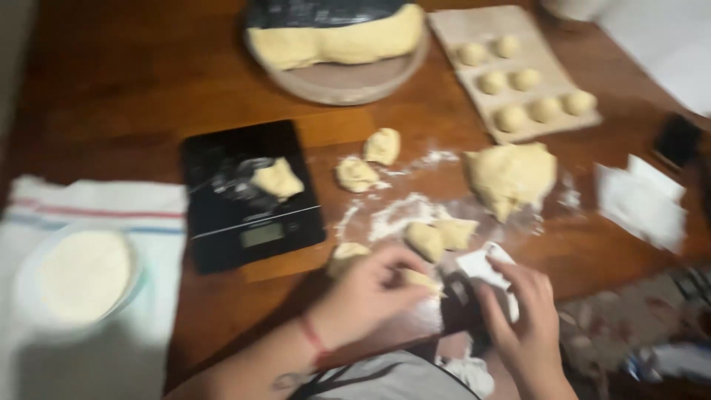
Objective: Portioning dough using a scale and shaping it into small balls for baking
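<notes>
- Seven dough balls [524,80] sit on a tray [452,26] at upper right.
- Loose dough pieces: two at centre [357,175], two [426,240] just above the hands, one [346,252] left of the left hand, and one [278,179] on the black scale [222,230].
- A big lump [511,176] lies right of centre amid scattered flour.
- A bowl [348,81] at top holds a long dough slab.
- A flour bowl [81,275] rests on a towel [89,204], lower left.
- Left hand [368,289], fingers curled, pinches a small piece [421,280] (blurred).
- Right hand [522,315] grips a white scraper [485,268] at the table edge.
</notes>
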